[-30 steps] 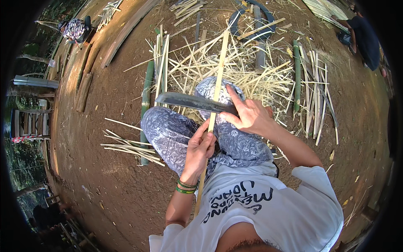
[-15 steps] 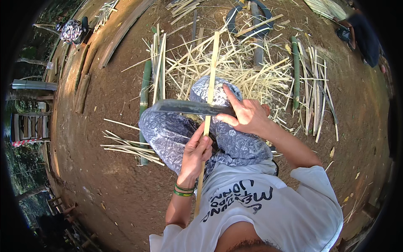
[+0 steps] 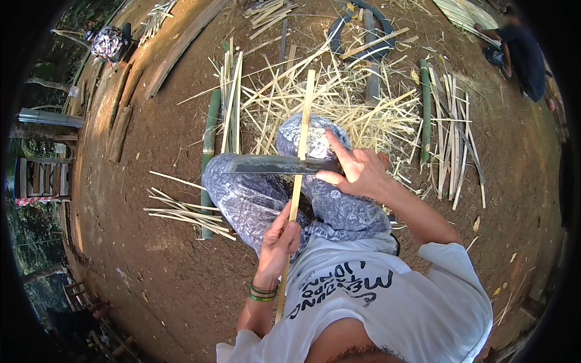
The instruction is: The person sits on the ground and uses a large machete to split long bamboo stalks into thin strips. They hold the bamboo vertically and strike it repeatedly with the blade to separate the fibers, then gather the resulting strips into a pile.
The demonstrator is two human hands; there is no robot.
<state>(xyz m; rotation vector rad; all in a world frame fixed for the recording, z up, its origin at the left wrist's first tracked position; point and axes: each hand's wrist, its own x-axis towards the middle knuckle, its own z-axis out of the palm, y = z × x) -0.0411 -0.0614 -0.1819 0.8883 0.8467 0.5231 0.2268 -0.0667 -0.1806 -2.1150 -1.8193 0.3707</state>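
drew pale strip [image 3: 306, 115] closer to the body, pinching it between thumb and fingers of left hand [image 3: 279, 241], crossing knife [image 3: 266, 164]; cannot tell how right hand [image 3: 363, 173] grips; probably scraping, needing steady pressure on the next pull

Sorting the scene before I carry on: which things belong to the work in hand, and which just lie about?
In use:
pale strip, gripped by the left hand
long blade, held across it by the right hand

Lying about:
green pole, left
green pole, right
dark ring
long plank, upper left
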